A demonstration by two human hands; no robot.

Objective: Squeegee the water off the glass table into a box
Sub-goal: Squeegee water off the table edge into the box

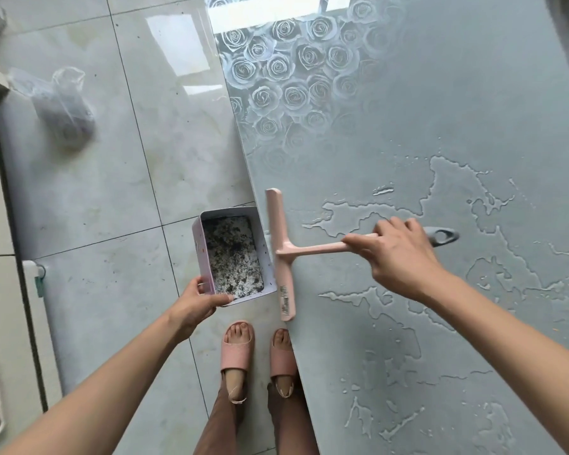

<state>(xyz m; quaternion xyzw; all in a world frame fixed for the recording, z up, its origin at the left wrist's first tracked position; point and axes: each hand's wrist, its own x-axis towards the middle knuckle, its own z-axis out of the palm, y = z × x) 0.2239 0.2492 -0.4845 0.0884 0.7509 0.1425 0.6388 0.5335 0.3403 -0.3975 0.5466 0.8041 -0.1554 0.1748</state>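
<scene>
- the right hand (398, 254) is closed around the handle of the pink squeegee (284, 249), whose blade lies ahead of the fingers along the near edge of the glass worktop (440, 110).
- the left hand (196, 302) grips the near corner of the box (234, 254), holding it just off the worktop edge, beside the blade.
- the squeegee looks like light, stiff plastic with a t shape; i judge the mid-handle grip suits it.
- the box is a thin-walled rectangle with a speckled, dirty-looking inside; probably light, heavier once filled.
- water (457, 198) spreads in flat irregular puddles beyond and beside the right hand; the wet glass is smooth and likely slippery, with a rose pattern farther off.
</scene>
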